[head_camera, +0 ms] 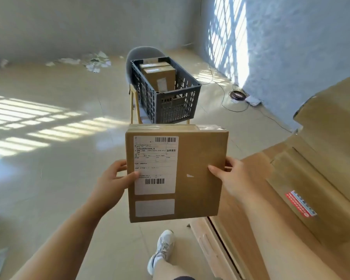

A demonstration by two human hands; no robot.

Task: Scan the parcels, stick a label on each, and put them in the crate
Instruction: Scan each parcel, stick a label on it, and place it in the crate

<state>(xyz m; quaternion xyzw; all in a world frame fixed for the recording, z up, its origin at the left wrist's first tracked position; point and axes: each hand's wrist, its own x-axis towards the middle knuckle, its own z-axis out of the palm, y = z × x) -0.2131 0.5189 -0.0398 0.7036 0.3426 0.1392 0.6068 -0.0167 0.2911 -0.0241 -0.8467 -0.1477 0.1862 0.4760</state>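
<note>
Step in hand: transfer to the crate; the parcel (192, 178) is held upright in the air between both hands, broad face toward the camera, with a printed label (156, 164) already on that face; scanning and labelling therefore appear complete for this item.

Left hand (111, 178): thumb laid flat on the front face, its tip on the label's left margin; the fingers (120, 164) curl round the left edge toward the back. Right hand (233, 176): thumb pressed on the bare cardboard to the right of the label; fingers wrapped round the right edge. Both hands are closed on the parcel.

The crate (176, 104) stands beyond the fingertips, well apart from them, on a chair (138, 55); other parcels (160, 75) stand on edge in its far half; the half nearer the hands looks free.

Next move, as a judgement: carry the parcel forward past the near rim; lower it on edge into the free space; loosen the fingers only once it is supported.

Not determinable: the label text, too small to read; the purpose of the blank white patch (155, 207) below the thumbs; the fingertips behind the parcel; the crate floor; the chair seat, covered by the crate.
</note>
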